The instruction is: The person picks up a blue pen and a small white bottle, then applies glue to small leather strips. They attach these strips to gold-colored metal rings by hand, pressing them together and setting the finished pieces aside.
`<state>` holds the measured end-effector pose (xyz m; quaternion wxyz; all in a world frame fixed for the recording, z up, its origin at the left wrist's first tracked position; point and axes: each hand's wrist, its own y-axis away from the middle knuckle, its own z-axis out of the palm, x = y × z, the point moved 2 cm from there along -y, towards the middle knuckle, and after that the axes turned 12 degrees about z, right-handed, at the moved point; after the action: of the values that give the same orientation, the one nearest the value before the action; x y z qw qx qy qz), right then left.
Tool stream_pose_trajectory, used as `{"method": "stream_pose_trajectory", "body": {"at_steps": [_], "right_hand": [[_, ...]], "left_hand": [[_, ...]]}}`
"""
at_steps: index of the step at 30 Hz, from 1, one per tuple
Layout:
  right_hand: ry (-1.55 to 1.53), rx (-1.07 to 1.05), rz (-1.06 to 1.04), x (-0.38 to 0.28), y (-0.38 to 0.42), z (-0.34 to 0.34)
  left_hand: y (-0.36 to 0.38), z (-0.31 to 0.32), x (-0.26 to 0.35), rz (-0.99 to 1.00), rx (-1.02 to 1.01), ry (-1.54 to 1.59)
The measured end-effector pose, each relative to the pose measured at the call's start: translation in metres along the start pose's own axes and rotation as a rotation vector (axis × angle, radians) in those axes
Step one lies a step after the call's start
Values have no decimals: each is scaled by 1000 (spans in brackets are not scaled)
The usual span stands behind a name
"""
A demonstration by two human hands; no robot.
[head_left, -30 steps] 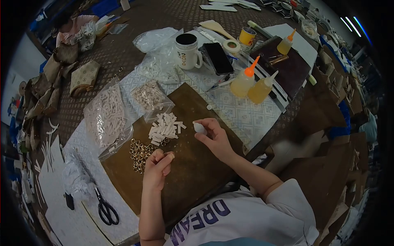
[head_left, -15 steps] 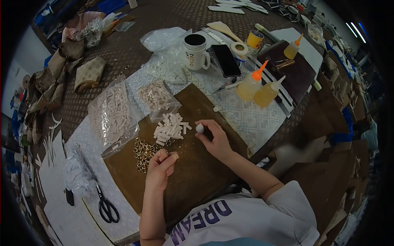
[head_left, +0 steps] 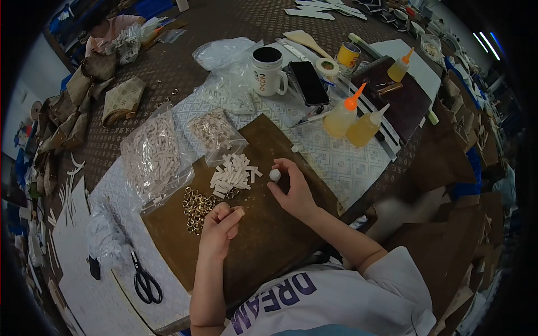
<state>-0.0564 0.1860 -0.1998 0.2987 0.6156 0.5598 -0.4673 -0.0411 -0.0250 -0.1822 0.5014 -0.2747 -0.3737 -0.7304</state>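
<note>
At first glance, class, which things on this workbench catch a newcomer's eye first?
Two hands meet over a brown board: the right hand pinches a small white piece, and the left hand is curled beside a heap of gold rings. Just beyond lies a pile of white strips, and two orange-capped glue bottles stand further right.

small white rounded piece, pinched above brown board

The left hand curls closed, hiding whatever it holds.
</note>
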Motion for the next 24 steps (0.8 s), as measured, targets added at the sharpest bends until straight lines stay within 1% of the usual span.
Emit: {"method": "stream_pose_trajectory", "body": {"at_steps": [4, 7, 10, 13, 15, 16, 17, 18, 20, 24], "right_hand": [[-63, 12, -45, -11, 2, -4], [-69, 71, -34, -14, 9, -8], [-263, 169, -93, -13, 15, -14], [-333, 231, -363, -47, 18, -44], [-421, 256, -659, -93, 23, -73], [-586, 386, -760, -117, 32, -77], [-664, 402, -890, -140, 35, -85], [-712, 393, -978, -157, 41, -90], [-757, 376, -1093, -184, 46, -97], [-798, 355, -1186, -204, 52, -100]], "left_hand": [[0, 0, 0, 3, -6, -5], [1, 1, 1, 5, -5, -13], [2, 2, 1, 10, -6, -23], [2, 2, 1, 23, -9, -39], [2, 2, 1, 21, -15, -44], [1, 2, 1, 17, -18, -41], [2, 2, 0, 11, -22, -38], [2, 2, -1, 12, -22, -36], [2, 1, 0, 19, -25, -37], [0, -2, 2, 41, -14, -36]]}}
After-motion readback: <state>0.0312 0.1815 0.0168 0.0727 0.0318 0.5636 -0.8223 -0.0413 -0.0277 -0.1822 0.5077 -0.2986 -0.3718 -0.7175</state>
